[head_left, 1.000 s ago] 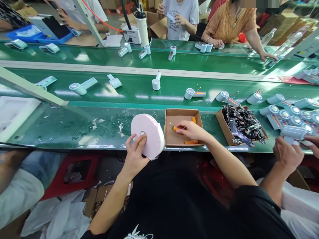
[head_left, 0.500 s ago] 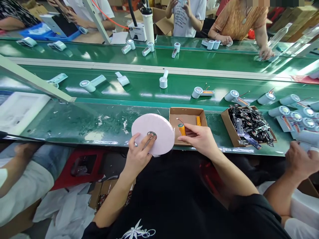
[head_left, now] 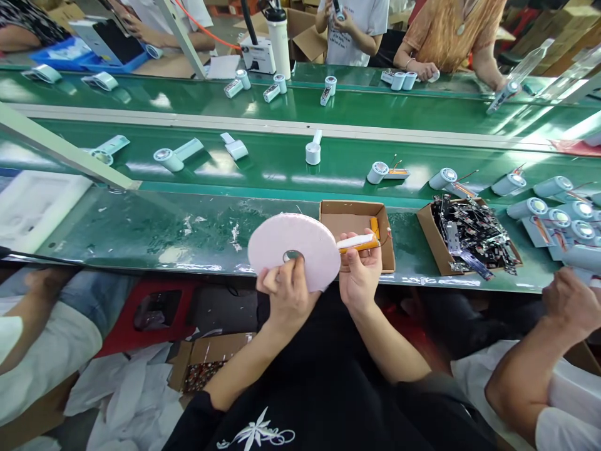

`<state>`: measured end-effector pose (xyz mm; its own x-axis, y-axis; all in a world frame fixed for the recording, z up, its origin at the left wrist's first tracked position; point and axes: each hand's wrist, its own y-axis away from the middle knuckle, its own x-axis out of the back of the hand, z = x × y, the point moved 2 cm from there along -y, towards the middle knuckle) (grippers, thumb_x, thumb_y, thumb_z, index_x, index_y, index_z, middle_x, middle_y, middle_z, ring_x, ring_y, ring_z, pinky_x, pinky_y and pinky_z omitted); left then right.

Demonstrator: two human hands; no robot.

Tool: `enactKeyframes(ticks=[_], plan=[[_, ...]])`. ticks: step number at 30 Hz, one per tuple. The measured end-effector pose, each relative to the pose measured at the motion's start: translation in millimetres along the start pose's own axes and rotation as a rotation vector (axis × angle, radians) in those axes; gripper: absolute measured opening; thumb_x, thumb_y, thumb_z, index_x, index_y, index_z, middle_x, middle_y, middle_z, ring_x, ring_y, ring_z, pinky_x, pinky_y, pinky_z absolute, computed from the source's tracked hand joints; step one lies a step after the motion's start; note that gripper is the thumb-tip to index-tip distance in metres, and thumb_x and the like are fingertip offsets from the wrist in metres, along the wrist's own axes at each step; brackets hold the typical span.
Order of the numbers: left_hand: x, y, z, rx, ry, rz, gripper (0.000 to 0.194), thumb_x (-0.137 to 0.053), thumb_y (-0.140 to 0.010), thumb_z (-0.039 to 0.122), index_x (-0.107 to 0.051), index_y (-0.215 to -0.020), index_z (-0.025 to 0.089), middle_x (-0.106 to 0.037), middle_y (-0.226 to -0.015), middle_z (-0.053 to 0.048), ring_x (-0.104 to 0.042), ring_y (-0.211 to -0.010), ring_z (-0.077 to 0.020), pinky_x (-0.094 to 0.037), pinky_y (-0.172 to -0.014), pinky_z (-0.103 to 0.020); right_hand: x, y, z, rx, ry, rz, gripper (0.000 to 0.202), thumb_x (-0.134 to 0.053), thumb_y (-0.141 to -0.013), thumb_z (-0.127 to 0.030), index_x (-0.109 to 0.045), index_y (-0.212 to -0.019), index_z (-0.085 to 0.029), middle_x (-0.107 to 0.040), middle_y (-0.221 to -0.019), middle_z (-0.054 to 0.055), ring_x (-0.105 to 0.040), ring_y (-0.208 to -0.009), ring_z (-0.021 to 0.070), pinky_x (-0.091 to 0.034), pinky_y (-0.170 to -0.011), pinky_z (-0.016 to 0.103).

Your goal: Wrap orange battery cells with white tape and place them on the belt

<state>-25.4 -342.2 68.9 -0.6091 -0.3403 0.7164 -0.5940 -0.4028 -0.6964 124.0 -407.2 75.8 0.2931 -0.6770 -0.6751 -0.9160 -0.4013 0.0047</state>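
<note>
My left hand [head_left: 288, 291] grips a roll of pale pink tape [head_left: 272, 241] by its centre hole, the flat disc facing me. Beside the roll's right edge, my right hand [head_left: 360, 275] is closed around an orange battery [head_left: 364, 244] with thin wires at its far end. A white strip [head_left: 355, 241] lies along the battery and reaches to the roll's edge. Behind my right hand is a shallow cardboard box [head_left: 345, 216], where another orange battery [head_left: 374, 224] leans at the right side.
To the right, a cardboard box [head_left: 429, 241] holds a heap of small circuit boards [head_left: 469, 232]. White-blue handled housings [head_left: 313, 150] lie along the green conveyor [head_left: 263, 169]. A co-worker's hand [head_left: 570, 304] is at far right; a white foam tray [head_left: 42, 203] sits left.
My right hand has turned palm-up and brought the battery against the roll's edge; the battery now lies sideways with a white strip along it. The roll has shifted slightly right.
</note>
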Motion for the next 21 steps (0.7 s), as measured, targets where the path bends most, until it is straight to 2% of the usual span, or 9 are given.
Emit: enactKeyframes(ticks=[3, 6, 9, 13, 15, 16, 18, 19, 21], plan=[[1.4, 8.7, 15.4, 0.002, 0.072, -0.030, 0.070, -0.080, -0.086, 0.051, -0.061, -0.137, 0.007, -0.064, -0.104, -0.018, -0.047, -0.103, -0.0330, -0.038, -0.102, -0.051, 1.3, -12.9, -14.9, -0.094, 0.064, -0.075, 0.045, -0.102, -0.068, -0.032, -0.074, -0.102, -0.022, -0.080, -0.105, 0.005, -0.078, -0.099, 0.0223, -0.067, -0.085, 0.029], [6.0, 12.6, -1.0, 0.025, 0.075, -0.068, 0.069, -0.081, -0.084, 0.054, -0.062, -0.135, 0.012, -0.064, -0.105, -0.017, -0.049, -0.104, -0.0334, -0.040, -0.098, -0.050, 14.7, -43.6, -51.3, -0.042, 0.119, -0.114, 0.045, -0.103, -0.068, -0.030, -0.077, -0.104, -0.023, -0.079, -0.104, 0.003, -0.078, -0.096, 0.0197, -0.066, -0.075, 0.022], [1.3, 11.3, -52.6, 0.189, 0.016, -0.199, 0.073, -0.083, -0.079, 0.056, -0.063, -0.136, 0.013, -0.066, -0.116, -0.019, -0.049, -0.114, -0.0393, -0.039, -0.103, -0.057, 34.2, -68.7, -87.5, 0.201, 0.072, -0.020, 0.052, -0.101, -0.073, -0.032, -0.074, -0.117, -0.034, -0.076, -0.109, -0.004, -0.075, -0.102, 0.0142, -0.064, -0.080, 0.019], [-23.4, -3.7, -136.9, 0.349, 0.136, -0.534, 0.088, -0.082, -0.075, 0.056, -0.054, -0.151, 0.019, -0.059, -0.144, -0.019, -0.046, -0.133, -0.0442, -0.037, -0.113, -0.062, 67.3, -80.4, -110.2, 0.338, 0.086, 0.018, 0.060, -0.102, -0.074, -0.034, -0.069, -0.123, -0.039, -0.074, -0.110, -0.004, -0.075, -0.099, 0.0137, -0.064, -0.076, 0.018], [-45.4, -33.7, -158.3, 0.351, 0.278, -0.566, 0.089, -0.077, -0.080, 0.060, -0.049, -0.155, 0.021, -0.055, -0.150, -0.016, -0.046, -0.139, -0.0403, -0.039, -0.117, -0.057, 86.5, -83.9, -113.8, 0.393, 0.116, 0.070, 0.058, -0.104, -0.070, -0.029, -0.069, -0.115, -0.036, -0.073, -0.109, -0.004, -0.076, -0.097, 0.0140, -0.065, -0.076, 0.020], [-60.6, -57.8, -159.4, 0.326, 0.329, -0.550, 0.083, -0.073, -0.083, 0.061, -0.051, -0.154, 0.023, -0.056, -0.150, -0.015, -0.047, -0.140, -0.0376, -0.039, -0.119, -0.054, 94.7, -86.7, -113.6, 0.397, 0.136, 0.100, 0.058, -0.105, -0.068, -0.027, -0.068, -0.112, -0.034, -0.073, -0.108, -0.004, -0.076, -0.096, 0.0146, -0.066, -0.077, 0.022], [-100.1, -122.6, -144.2, 0.268, 0.339, -0.526, 0.064, -0.062, -0.093, 0.060, -0.058, -0.147, 0.026, -0.060, -0.148, -0.011, -0.049, -0.141, -0.0333, -0.038, -0.122, -0.049, 104.4, -94.1, -109.2, 0.346, 0.190, 0.136, 0.059, -0.105, -0.065, -0.024, -0.067, -0.110, -0.031, -0.074, -0.105, -0.003, -0.077, -0.093, 0.0169, -0.069, -0.078, 0.028], [-124.3, -160.2, -130.5, 0.244, 0.328, -0.571, 0.056, -0.056, -0.098, 0.057, -0.061, -0.143, 0.025, -0.064, -0.144, -0.011, -0.053, -0.137, -0.0314, -0.041, -0.120, -0.046, 105.7, -97.7, -105.8, 0.312, 0.221, 0.139, 0.059, -0.104, -0.065, -0.025, -0.067, -0.110, -0.030, -0.075, -0.102, -0.002, -0.077, -0.091, 0.0184, -0.069, -0.078, 0.031], [-174.8, -235.5, -103.4, 0.296, 0.264, -0.664, 0.052, -0.036, -0.107, 0.045, -0.059, -0.146, 0.020, -0.065, -0.144, -0.015, -0.057, -0.133, -0.0299, -0.045, -0.113, -0.044, 104.1, -101.2, -99.1, 0.273, 0.285, 0.132, 0.057, -0.102, -0.065, -0.027, -0.067, -0.110, -0.031, -0.075, -0.099, -0.001, -0.078, -0.090, 0.0214, -0.070, -0.080, 0.037]])
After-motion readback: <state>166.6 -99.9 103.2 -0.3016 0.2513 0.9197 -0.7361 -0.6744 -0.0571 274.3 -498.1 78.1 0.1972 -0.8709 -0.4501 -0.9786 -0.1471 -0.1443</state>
